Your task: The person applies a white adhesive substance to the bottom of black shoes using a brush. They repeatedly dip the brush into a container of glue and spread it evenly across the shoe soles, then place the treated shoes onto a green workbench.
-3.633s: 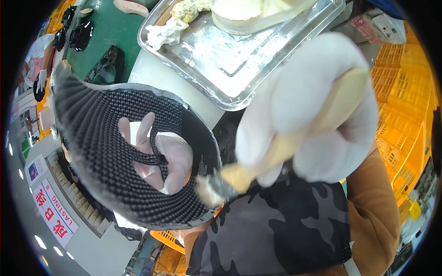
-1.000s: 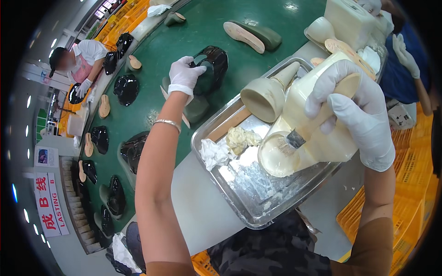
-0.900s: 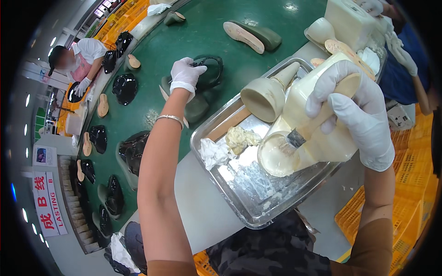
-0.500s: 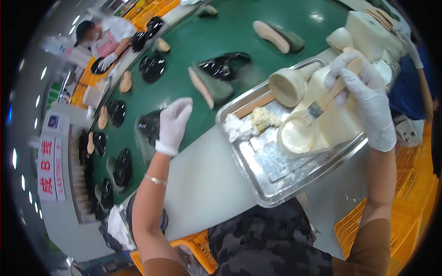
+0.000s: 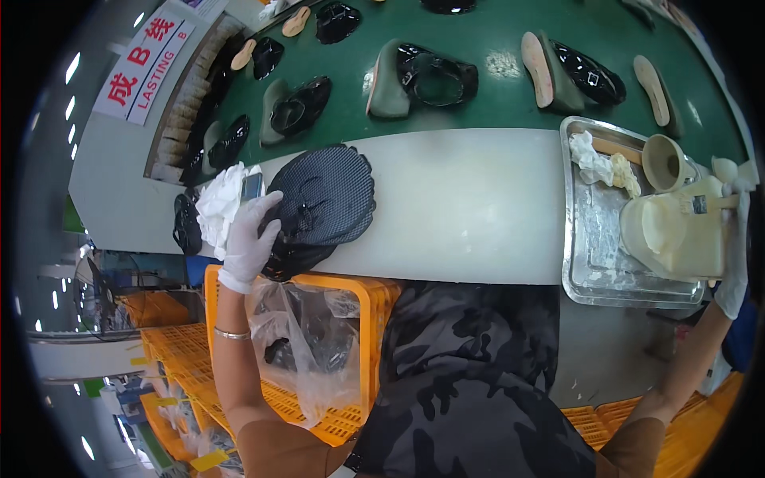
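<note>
My left hand (image 5: 249, 243), in a white glove, reaches to the near-left edge of a round black mesh item (image 5: 331, 195), perhaps a cap. Its fingers are apart and seem to hold nothing; whether they touch the mesh is unclear. Beside them lie a crumpled white cloth (image 5: 219, 209) and a small dark-faced object (image 5: 252, 187). At the far right, my gloved right hand (image 5: 735, 255) is closed round the wooden handle of a flat brush (image 5: 701, 205), partly hidden. The brush head lies over a cream-coated cut-open plastic container (image 5: 665, 231), standing in a metal tray (image 5: 594, 275).
A cream cup (image 5: 663, 163) and wads of white material (image 5: 594, 162) sit in the tray. Beyond the pale worktop (image 5: 470, 207), a green belt (image 5: 494, 103) carries black shoe uppers (image 5: 438, 78), wedge soles (image 5: 389, 84) and insoles (image 5: 538, 72). An orange crate (image 5: 370, 342) holds clear plastic bags.
My view has turned left. My left hand has moved left, from above the belt's edge to the black mesh item. My right hand has lowered beside the container, still with the brush.
</note>
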The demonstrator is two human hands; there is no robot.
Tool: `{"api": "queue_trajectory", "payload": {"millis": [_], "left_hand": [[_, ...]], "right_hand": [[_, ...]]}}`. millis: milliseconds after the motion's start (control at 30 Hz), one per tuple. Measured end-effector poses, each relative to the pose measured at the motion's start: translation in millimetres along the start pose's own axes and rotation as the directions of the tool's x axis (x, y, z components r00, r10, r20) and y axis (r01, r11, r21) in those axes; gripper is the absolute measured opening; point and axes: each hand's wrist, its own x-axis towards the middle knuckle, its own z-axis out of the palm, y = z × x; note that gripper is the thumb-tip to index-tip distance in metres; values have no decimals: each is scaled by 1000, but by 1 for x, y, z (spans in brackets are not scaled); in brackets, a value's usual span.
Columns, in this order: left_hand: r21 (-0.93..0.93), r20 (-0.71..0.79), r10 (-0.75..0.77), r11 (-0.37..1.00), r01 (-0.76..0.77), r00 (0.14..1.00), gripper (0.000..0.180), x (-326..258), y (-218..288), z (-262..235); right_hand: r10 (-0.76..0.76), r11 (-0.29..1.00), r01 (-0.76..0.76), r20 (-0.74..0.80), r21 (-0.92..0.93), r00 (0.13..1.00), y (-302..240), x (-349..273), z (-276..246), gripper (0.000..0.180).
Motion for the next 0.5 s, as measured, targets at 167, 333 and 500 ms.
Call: {"api": "queue_trajectory", "payload": {"millis": [167,333,500], "left_hand": [[247,-167,-103,959,143,981,42,9,-33,14],[442,36,-310,858,263,950,28,46,-30,17],[357,-203,44,934,32,978,15,46,-46,25]], "right_hand": [[30,998,-34,69,58,997,2,12,-7,24],[27,1000,-27,-47,3,999,1,13,-1,23],[57,998,-55,-92,23,994,0,13,7,23]]}}
